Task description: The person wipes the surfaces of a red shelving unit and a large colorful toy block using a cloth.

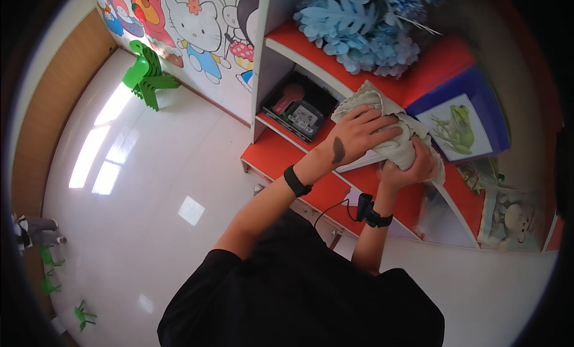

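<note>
A pale grey-beige cloth [369, 97] with a wavy edge is bunched up in front of the red-topped shelf unit, and both of my hands are on it. My left hand [362, 135] lies over the bundle from the left, its fingers curled across the folds. From below and to the right, my right hand [415, 167] grips the cloth, thumb pressed against it. Just right of the bundle stands a blue-edged board or book [495, 117] with a green frog picture.
Blue artificial flowers [353, 33] rest on the upper shelf. A black box [302, 111] of small items sits in a lower compartment. A bear picture [513, 218] is at right. Stacked green chairs [143, 72] stand by the mural wall. Another person [39, 226] is far left.
</note>
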Motion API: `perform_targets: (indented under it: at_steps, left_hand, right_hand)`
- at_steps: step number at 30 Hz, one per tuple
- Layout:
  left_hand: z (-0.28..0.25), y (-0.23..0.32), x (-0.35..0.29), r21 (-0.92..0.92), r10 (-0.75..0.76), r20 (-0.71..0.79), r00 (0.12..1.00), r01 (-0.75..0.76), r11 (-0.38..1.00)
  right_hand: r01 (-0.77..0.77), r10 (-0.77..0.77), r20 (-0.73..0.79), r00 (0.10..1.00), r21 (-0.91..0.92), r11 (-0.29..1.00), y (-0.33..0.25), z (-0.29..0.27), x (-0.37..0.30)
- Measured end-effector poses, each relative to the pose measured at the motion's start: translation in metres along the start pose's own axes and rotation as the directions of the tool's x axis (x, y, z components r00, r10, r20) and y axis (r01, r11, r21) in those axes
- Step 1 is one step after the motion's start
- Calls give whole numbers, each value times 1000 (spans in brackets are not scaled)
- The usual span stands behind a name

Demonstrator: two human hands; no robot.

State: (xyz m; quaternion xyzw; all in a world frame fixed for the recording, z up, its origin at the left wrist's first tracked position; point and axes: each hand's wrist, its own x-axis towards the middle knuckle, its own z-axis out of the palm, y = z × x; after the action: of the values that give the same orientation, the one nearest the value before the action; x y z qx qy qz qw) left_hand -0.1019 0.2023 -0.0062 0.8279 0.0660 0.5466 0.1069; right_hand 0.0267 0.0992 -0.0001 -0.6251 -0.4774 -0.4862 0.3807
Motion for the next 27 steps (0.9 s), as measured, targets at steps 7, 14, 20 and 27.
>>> perform_targets:
  at_steps: [7,14,20,27]
  left_hand:
    - [-42,-51,-19,71,-4,10,1000,3,997]
    - [-94,-125,-42,193,125,-50,991,-113,975]
    - [-144,-189,-58,92,250,-142,958,-239,967]
    - [-160,-228,-55,-323,48,-53,997,-63,944]
  right_hand:
    - [15,-15,-9,1000,1,1000,-58,38,0]
    - [87,-86,-21,996,70,994,-129,91,-10]
    - [111,-126,49,991,231,967,-199,132,-13]
    - [103,-107,-1,994,268,958,-234,161,-13]
